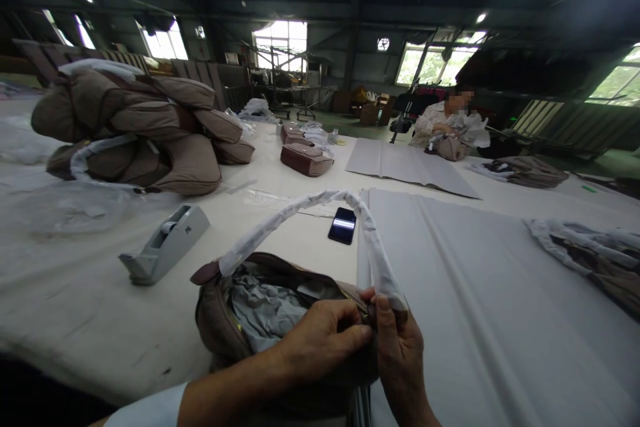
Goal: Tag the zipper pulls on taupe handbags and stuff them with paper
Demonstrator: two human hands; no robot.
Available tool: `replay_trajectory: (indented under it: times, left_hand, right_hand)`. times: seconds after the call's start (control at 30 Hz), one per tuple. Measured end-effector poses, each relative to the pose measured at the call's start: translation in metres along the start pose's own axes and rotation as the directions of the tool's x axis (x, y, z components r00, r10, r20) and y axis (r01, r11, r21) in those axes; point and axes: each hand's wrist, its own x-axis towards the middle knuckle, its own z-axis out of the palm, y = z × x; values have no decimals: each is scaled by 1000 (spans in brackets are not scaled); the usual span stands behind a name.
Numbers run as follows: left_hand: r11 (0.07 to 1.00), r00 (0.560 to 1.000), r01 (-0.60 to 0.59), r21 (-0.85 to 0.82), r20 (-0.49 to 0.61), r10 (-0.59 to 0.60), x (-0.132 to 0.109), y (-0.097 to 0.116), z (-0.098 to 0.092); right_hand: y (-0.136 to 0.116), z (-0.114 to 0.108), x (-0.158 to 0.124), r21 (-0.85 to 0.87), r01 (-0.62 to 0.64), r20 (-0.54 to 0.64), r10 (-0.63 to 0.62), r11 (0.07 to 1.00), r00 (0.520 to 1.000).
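A brown handbag (220, 327) stands open at the table's near edge, stuffed with crumpled grey paper (267, 310). White wrapping covers its handle (295, 205), which arches up over the opening. My left hand (323, 337) reaches across the bag and pinches its right end, by the end of the zipper (350, 297). Close beside it, my right hand (397, 340) is closed around the same corner at the foot of the handle, thumb on top. Exactly what lies between the fingertips is hidden.
A grey tape dispenser (167, 243) and a phone (343, 225) lie beyond the bag. Brown bags (185, 160) are piled at left. Large grey sheets (480, 293) cover the right side, with more wrapped bags (595, 260) there. Across the table a person (430, 123) handles a bag.
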Motion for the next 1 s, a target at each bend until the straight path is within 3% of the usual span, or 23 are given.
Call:
replay_trajectory:
  times: [0.07, 0.13, 0.2, 0.23, 0.3, 0.37, 0.43, 0.5, 0.6, 0.67, 0.77, 0.87, 1.0]
  left_hand:
    - [995, 996, -65, 77, -56, 69, -3, 2, 1]
    - [944, 970, -165, 287, -124, 207, -7, 6, 0]
    - [900, 955, -165, 403, -163, 248, -10, 11, -1]
    - [926, 969, -105, 361, -170, 177, -11, 14, -1]
    - [987, 992, 91, 130, -102, -78, -8, 18, -1]
    - [961, 965, 261, -93, 37, -259, -3, 20, 0]
    - [933, 956, 291, -211, 110, -273, 2, 18, -1]
    - [943, 966, 253, -217, 105, -235, 3, 12, -7]
    - [978, 982, 187, 98, 4, -188, -2, -2, -20]
    - [889, 986, 160, 428, -110, -124, -9, -10, -28]
    - [591, 983, 159, 791, -180, -24, -22, -14, -38]
    - [355, 974, 220, 908, -228, -22, -36, -14, -53]
    - [238, 958, 269, 933, -285, 36, -52, -20, -76]
  right_hand:
    - [1, 2, 0, 42, 27, -8, -27, 999, 1000]
    - [-1, 4, 0, 28, 66, -29, -65, 997, 997]
    - [-5, 6, -1, -31, 123, -50, -124, 992, 991]
    - [-7, 7, -2, -70, 151, -59, -155, 986, 986]
    - [-12, 8, -4, -146, 205, -66, -217, 968, 974]
    - [-16, 9, -7, -223, 240, -66, -261, 945, 963]
    - [-17, 7, -8, -301, 274, -60, -305, 913, 951]
    - [-16, 4, -7, -364, 288, -58, -331, 885, 942]
    - [-14, -1, -1, -382, 249, -84, -301, 890, 950]
    - [-13, -3, 5, -370, 222, -95, -275, 902, 957]
    - [-11, -1, 12, -375, 255, -25, -285, 891, 958]
    - [-5, 1, 16, -394, 237, -4, -260, 888, 966]
    - [2, 0, 16, -419, 129, -61, -170, 899, 984]
